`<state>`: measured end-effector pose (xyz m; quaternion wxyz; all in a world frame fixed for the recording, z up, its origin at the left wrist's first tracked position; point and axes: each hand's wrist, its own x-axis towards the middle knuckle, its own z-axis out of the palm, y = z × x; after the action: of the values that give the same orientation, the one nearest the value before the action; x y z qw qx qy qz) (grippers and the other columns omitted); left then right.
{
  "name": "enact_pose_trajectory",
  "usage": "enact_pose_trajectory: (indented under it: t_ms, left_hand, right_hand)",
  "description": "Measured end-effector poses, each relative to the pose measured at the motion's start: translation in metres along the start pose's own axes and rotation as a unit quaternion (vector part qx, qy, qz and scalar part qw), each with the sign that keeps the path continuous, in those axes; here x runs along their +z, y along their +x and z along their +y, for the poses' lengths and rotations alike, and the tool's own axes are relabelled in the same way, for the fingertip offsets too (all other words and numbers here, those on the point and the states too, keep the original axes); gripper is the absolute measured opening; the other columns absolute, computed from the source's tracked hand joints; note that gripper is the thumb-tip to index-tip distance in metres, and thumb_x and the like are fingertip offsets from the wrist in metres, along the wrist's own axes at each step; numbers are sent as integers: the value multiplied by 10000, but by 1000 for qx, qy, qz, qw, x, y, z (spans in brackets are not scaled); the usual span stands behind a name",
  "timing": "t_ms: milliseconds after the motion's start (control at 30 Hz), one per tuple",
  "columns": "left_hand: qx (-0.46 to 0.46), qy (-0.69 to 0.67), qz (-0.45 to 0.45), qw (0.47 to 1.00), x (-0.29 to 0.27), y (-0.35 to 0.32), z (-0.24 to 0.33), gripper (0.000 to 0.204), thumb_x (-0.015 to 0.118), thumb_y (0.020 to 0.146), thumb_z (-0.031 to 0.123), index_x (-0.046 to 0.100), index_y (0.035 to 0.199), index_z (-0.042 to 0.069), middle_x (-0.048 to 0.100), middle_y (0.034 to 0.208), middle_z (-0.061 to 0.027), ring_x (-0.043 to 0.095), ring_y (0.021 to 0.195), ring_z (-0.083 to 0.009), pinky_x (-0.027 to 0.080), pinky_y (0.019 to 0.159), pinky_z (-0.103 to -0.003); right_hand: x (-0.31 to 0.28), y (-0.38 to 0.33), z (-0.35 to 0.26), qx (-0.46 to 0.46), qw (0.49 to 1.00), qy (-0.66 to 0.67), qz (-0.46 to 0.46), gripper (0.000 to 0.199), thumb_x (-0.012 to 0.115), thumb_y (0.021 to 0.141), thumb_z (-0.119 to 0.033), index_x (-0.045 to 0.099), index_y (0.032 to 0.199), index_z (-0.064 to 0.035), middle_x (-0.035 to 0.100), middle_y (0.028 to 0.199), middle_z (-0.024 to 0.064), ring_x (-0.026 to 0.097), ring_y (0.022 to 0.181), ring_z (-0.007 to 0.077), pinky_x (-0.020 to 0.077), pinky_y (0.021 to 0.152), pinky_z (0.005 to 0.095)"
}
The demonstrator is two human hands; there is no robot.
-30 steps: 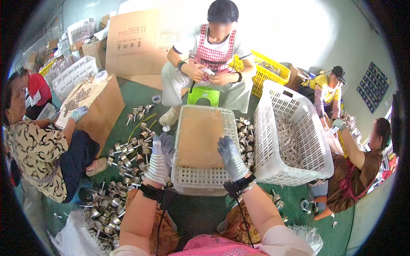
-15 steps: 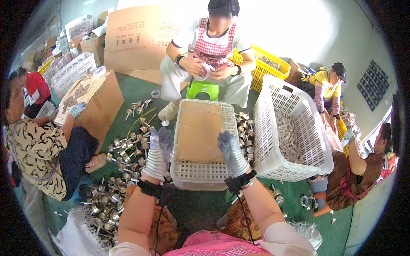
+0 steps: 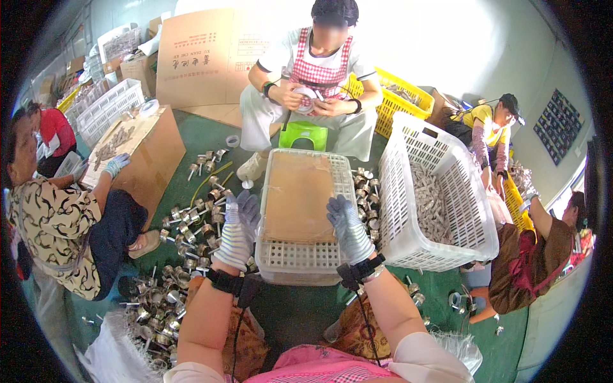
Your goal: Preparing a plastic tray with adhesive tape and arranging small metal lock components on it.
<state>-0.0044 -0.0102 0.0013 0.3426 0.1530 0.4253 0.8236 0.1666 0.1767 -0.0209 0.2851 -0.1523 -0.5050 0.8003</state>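
Observation:
My left hand [image 3: 237, 230], in a grey-and-white striped glove, is at the left side of an upturned white plastic crate [image 3: 297, 262], fingers apart and pointing away from me. My right hand [image 3: 351, 228], gloved the same way, rests at the crate's right side, its outstretched fingertips near a brown cardboard sheet [image 3: 299, 198] on top. Neither hand holds anything that I can see. Black straps circle both wrists. Metal cup-shaped parts with stems [image 3: 167, 306] lie heaped left of the crate, and more similar parts [image 3: 366, 198] lie along its right side.
A tall white basket [image 3: 434, 255] holding small metallic pieces stands at right. Across from me a person [image 3: 322, 70] holds a white ring-shaped roll [image 3: 306, 99] above a green stool [image 3: 303, 135]. Another person touches a wood-topped box [image 3: 153, 153] at left. A white sack [image 3: 118, 348] lies at lower left.
My hands have barely moved. The person opposite has shifted their hands on the roll. At the far right, a person in brown has leaned and moved an arm.

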Motion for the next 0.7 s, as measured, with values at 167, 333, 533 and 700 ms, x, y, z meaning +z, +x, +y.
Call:
enact_pose_trajectory:
  t_ms: [167,333,533,700]
  left_hand:
    - [4,-5,-12,1000,-2,-1,-2,938,456,766,686,234,1355,-9,280,1377,-224,258,1288,-338,184,1073,-428]
    - [-4,-34,-6,999,2,-2,-1,897,482,769,665,280,1328,-7,326,1338,-218,302,1260,-329,230,1058,-426]
    - [-3,-45,-17,999,4,-2,0,875,494,771,654,299,1317,-2,339,1328,-211,337,1232,-321,249,1048,-424]
    - [-10,-60,-21,998,-2,4,-5,872,497,769,655,310,1311,-2,359,1309,-209,355,1218,-313,261,1040,-422]
  right_hand:
    - [-1,0,3,1,1000,3,4,914,483,826,-583,96,1391,24,191,1423,210,224,1311,299,163,1081,398]
    - [-1,-1,4,3,1000,3,4,895,489,834,-564,103,1393,18,204,1419,206,236,1306,296,176,1076,397]
    - [-5,1,7,-8,1000,15,1,880,502,835,-549,119,1391,15,225,1412,199,254,1299,289,193,1067,393]
    - [-2,3,5,-8,1000,26,6,875,515,830,-545,134,1388,11,240,1403,194,265,1292,280,189,1068,386]
